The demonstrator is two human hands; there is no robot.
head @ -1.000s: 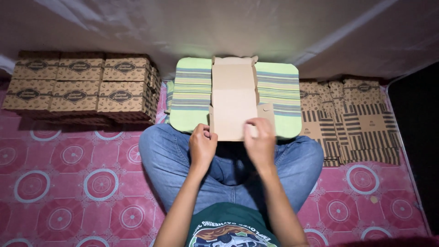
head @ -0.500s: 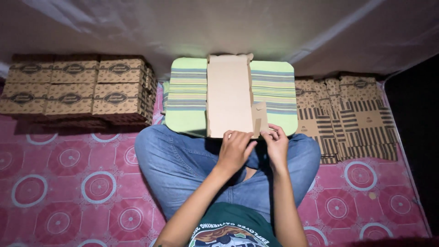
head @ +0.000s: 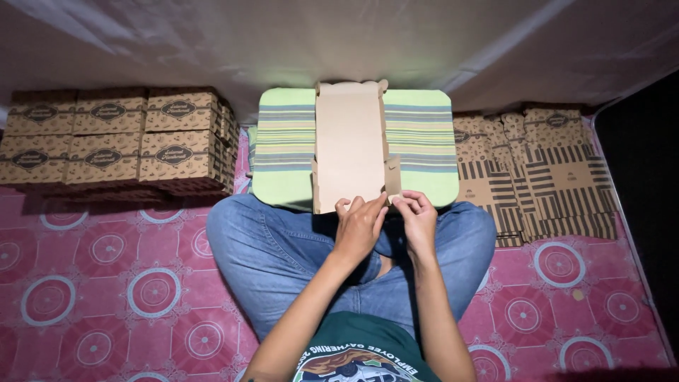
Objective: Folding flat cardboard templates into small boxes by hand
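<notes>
Seated cross-legged in blue jeans (head: 283,255) on a pink floor mat with round red medallions (head: 106,297), the person works at the near edge of a flat, plain brown cardboard box blank (head: 350,145). That blank lies lengthwise down the middle of a green cushion with rounded corners and grey-and-blue stripes (head: 283,141), its near end overhanging the cushion's front edge towards the knees.

Left hand (head: 359,228) sits at the blank's near right corner, fingers curled and pressed on the cardboard edge. Right hand (head: 417,221) is just beside it, fingertips pinched on the small side flap (head: 393,177) that sticks out from the blank's right edge. The two hands nearly touch, so there is little room between them.

Striped cushion shows bare on both sides of the blank, so its long edges have room to either side. To the left, a stack of folded brown cardboard boxes with dark oval labels (head: 113,141) stands close against the cushion's left edge. To the right, a fanned pile of flat printed cardboard blanks with dark stripes (head: 552,177) lies on the mat, just beside the right knee. A pale fabric sheet (head: 339,42) closes off the far side behind the cushion.
</notes>
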